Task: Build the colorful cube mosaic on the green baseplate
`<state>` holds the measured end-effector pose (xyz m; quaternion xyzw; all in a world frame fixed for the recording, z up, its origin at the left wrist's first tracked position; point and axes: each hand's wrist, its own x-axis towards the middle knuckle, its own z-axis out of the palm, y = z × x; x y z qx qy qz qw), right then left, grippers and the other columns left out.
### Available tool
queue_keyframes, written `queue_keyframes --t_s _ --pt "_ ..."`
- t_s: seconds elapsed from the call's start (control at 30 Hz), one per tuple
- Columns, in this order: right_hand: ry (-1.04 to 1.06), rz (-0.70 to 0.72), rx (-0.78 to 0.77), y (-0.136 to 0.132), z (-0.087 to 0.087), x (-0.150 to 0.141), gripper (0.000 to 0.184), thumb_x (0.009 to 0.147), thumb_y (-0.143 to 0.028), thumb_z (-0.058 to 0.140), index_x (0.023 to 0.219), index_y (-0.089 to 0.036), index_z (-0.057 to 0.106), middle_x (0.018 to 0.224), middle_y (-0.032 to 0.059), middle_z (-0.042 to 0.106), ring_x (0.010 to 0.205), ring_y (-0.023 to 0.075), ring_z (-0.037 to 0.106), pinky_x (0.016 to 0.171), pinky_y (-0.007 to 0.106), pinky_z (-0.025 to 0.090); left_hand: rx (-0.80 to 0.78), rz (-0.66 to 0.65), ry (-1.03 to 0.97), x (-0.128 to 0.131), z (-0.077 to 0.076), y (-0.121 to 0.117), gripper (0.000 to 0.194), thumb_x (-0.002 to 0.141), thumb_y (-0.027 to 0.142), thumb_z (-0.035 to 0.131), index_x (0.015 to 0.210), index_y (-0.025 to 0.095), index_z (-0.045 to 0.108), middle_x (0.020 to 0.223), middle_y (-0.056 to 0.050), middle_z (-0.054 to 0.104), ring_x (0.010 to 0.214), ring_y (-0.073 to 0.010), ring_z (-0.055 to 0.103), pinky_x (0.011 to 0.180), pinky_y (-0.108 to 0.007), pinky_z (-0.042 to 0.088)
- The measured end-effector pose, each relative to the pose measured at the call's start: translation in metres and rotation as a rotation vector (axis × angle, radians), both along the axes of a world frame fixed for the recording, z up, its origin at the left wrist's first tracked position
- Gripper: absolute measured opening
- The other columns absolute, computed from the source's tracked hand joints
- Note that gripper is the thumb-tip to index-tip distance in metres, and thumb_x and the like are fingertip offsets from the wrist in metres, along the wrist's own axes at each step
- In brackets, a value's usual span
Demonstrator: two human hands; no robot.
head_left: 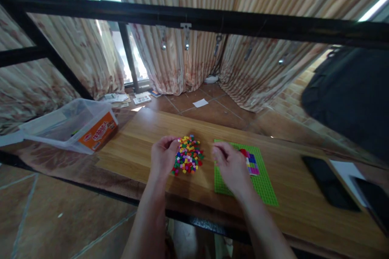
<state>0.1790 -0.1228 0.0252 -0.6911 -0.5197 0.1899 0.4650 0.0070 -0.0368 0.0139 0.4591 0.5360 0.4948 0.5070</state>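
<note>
A heap of small colourful building bricks (189, 156) lies on the wooden tabletop. At the heap's left edge is my left hand (162, 157), thumb and forefinger pinched together; a pinkish spot shows near the fingertips, too small to name. My right hand (233, 166) hovers over the green baseplate (263, 186) with its fingers curled into a pinch. Whatever it may hold is hidden. Just right of that hand, a block of red, white, blue, purple and pink bricks (253, 164) is set on the baseplate, partly covered by the hand.
A clear plastic bin (65, 139) with an orange label stands at the left. Toward the right end lie a black phone-like slab (330, 183), white paper (346, 174) and another dark device (372, 198). A black metal bar (200, 19) crosses beyond the table, before striped curtains.
</note>
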Motion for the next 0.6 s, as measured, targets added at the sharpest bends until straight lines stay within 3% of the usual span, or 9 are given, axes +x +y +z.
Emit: queue_keyframes --t_s 0.1,0.3,0.5,0.6 --pt "0.277 -0.212 0.063 -0.016 -0.002 0.046 0.038 0.085 -0.048 0.059 0.101 -0.017 0.071 0.071 0.0041 0.071 0.054 0.0149 0.063 0.051 0.028 0.053 0.06 -0.109 0.133 0.008 -0.004 -0.005 0.016 0.073 0.026 0.062 0.082 0.016 0.073 0.071 0.0 0.07 0.065 -0.0135 0.063 0.062 -0.023 0.049" --pt "0.645 -0.346 0.256 -0.029 -0.013 0.111 0.035 0.062 -0.043 0.082 0.085 -0.019 0.073 0.074 0.0027 0.073 0.066 0.015 0.069 0.066 0.03 0.06 0.189 -0.189 0.299 0.026 0.0 -0.017 0.015 0.077 0.026 0.06 0.08 0.019 0.072 0.08 -0.002 0.073 0.076 -0.0159 0.066 0.07 -0.024 0.051" --pt "0.732 -0.261 0.189 -0.036 -0.023 0.125 0.039 0.056 -0.039 0.087 0.087 -0.019 0.073 0.08 0.0042 0.075 0.076 0.0183 0.072 0.072 0.033 0.061 0.236 -0.223 0.368 0.045 0.001 -0.024 0.018 0.08 0.027 0.058 0.087 0.018 0.072 0.085 -0.003 0.075 0.079 -0.0169 0.068 0.074 -0.026 0.052" --pt "0.582 -0.298 0.115 -0.036 -0.028 0.128 0.038 0.062 -0.041 0.081 0.09 -0.017 0.074 0.077 0.0051 0.074 0.069 0.0188 0.07 0.065 0.033 0.06 0.242 -0.257 0.407 0.051 -0.001 -0.026 0.02 0.081 0.028 0.057 0.089 0.017 0.072 0.083 -0.003 0.075 0.073 -0.0165 0.067 0.067 -0.025 0.051"
